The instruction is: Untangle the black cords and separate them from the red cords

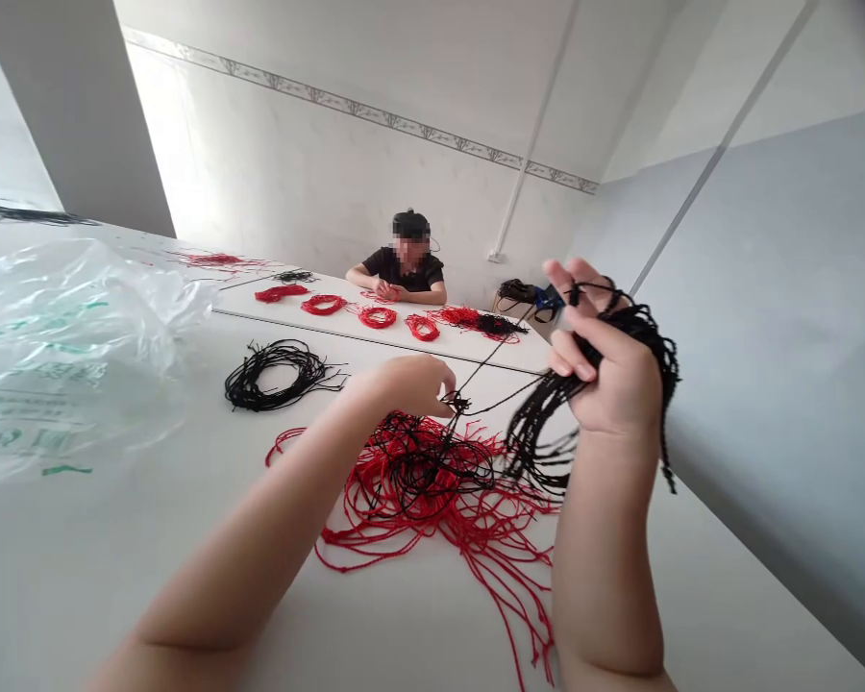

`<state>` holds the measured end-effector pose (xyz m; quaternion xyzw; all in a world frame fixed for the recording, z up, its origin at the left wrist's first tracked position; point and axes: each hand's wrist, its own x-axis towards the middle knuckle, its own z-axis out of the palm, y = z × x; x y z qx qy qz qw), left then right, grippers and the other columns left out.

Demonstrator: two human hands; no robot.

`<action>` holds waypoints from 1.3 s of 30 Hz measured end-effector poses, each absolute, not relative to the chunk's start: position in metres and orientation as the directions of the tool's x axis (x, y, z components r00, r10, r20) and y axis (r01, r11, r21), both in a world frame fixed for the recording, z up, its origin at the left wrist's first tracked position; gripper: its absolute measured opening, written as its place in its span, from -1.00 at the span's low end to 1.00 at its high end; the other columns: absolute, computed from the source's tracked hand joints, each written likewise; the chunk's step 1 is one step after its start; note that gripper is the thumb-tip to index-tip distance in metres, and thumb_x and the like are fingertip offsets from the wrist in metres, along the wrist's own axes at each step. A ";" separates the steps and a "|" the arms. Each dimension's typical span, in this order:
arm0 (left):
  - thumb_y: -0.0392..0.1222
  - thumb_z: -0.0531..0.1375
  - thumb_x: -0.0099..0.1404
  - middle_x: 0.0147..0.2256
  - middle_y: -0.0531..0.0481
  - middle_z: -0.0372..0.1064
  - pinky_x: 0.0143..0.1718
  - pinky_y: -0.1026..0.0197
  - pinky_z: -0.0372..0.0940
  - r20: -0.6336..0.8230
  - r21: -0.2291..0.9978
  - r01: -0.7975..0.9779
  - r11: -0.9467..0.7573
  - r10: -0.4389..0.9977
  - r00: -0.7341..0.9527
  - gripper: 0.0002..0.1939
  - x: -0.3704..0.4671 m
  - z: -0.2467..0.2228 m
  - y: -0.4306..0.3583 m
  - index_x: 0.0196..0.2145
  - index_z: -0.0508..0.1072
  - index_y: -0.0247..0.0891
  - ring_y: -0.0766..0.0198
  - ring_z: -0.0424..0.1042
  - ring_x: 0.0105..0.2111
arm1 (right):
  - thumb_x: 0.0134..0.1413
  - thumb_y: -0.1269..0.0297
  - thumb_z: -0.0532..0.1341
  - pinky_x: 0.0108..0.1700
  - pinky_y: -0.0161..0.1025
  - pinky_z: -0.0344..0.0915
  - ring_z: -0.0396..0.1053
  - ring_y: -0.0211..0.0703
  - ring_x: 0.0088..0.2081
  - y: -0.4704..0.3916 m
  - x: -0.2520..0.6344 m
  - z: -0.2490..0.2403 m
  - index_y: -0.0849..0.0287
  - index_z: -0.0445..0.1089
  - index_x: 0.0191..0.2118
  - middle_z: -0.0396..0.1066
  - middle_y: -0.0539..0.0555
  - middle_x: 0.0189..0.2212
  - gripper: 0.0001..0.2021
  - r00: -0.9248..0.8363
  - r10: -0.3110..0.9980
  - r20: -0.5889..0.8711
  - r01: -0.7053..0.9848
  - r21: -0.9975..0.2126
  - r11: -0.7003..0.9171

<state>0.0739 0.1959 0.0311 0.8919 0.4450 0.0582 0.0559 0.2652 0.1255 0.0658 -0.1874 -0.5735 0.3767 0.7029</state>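
Note:
My right hand (605, 356) is raised on the right, its fingers curled around a bundle of black cords (544, 423) that hangs down in loops. Thin black strands stretch from it toward my left hand (432, 384), which pinches a small black tangle of cord (457, 404). Below both hands lies a heap of red cords (468, 519) on the table, with black cords (432, 466) tangled over its top. Loose red ends trail toward the table's front.
A coil of black cord (278, 375) lies left of the heap, beside a clear plastic bag (79, 365). Several red coils (377, 317) rest on the far table, where a person (409, 264) sits handling red cord. A blue-grey wall (785, 317) borders the right side.

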 end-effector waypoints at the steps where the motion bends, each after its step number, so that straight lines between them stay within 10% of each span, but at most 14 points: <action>1: 0.03 0.22 0.11 -0.18 -0.07 0.50 -0.36 0.21 0.21 0.060 0.169 0.770 -0.616 0.786 0.616 -0.66 0.079 0.027 0.199 -0.20 0.54 -0.15 0.17 0.42 -0.32 | -0.11 0.46 0.22 -0.71 -0.46 0.03 -0.10 -0.61 -0.75 0.122 0.269 0.068 -0.01 0.49 -0.18 0.40 -0.04 0.00 -0.67 0.077 0.740 0.668 -0.317 -0.687 0.654; 8: 0.00 0.15 0.20 -0.34 -0.04 0.53 -0.39 0.26 0.19 0.251 0.389 0.615 -0.686 0.721 0.646 -0.70 0.068 0.042 0.198 -0.31 0.59 -0.21 0.28 0.38 -0.42 | -0.06 0.59 0.10 -0.71 -0.53 0.11 -0.08 -0.59 -0.75 0.118 0.322 0.069 0.14 0.47 -0.15 0.39 0.11 0.04 -0.63 0.292 0.707 0.644 -0.359 -0.612 0.705; 16: -0.06 0.16 0.15 -0.59 0.02 0.38 -0.55 0.25 0.08 0.443 0.386 0.794 -0.471 0.849 0.288 -0.77 0.011 0.063 0.203 -0.46 0.56 -0.20 0.32 0.21 -0.61 | -0.28 0.59 0.04 -0.78 -0.59 0.17 -0.05 -0.56 -0.72 0.111 0.388 0.054 0.07 0.49 -0.30 0.35 -0.04 0.06 -0.57 0.830 0.435 0.350 -0.312 -0.355 0.881; 27: -0.10 0.18 0.28 -0.26 -0.04 0.46 -0.29 0.30 0.29 0.430 0.416 0.184 -0.891 0.371 0.823 -0.71 0.106 0.043 0.155 -0.07 0.47 -0.21 0.30 0.43 -0.29 | -0.09 0.64 0.00 -0.71 -0.61 0.23 -0.08 -0.59 -0.74 0.109 0.326 0.076 0.23 0.39 -0.16 0.40 0.02 0.00 -0.61 0.433 0.771 0.467 -0.688 -0.382 0.617; 33: -0.14 0.26 0.21 -0.44 0.05 0.40 -0.46 0.31 0.17 0.221 0.265 0.394 -0.880 0.453 0.864 -0.76 0.125 0.031 0.149 -0.15 0.50 -0.16 0.31 0.36 -0.45 | -0.01 0.62 0.00 -0.70 -0.60 0.23 -0.11 -0.59 -0.74 0.098 0.301 0.079 0.21 0.44 -0.20 0.40 0.00 0.01 -0.65 0.300 0.777 0.554 -0.718 -0.405 0.566; 39: -0.24 0.20 0.25 -0.21 -0.05 0.39 -0.23 0.25 0.25 0.394 0.242 0.354 -0.903 0.425 0.815 -0.89 0.117 0.031 0.165 -0.26 0.51 -0.22 0.26 0.38 -0.25 | -0.10 0.64 -0.01 -0.74 -0.57 0.18 -0.13 -0.56 -0.76 0.095 0.323 0.080 0.27 0.36 -0.14 0.43 0.06 -0.05 -0.60 0.377 0.753 0.540 -0.742 -0.310 0.594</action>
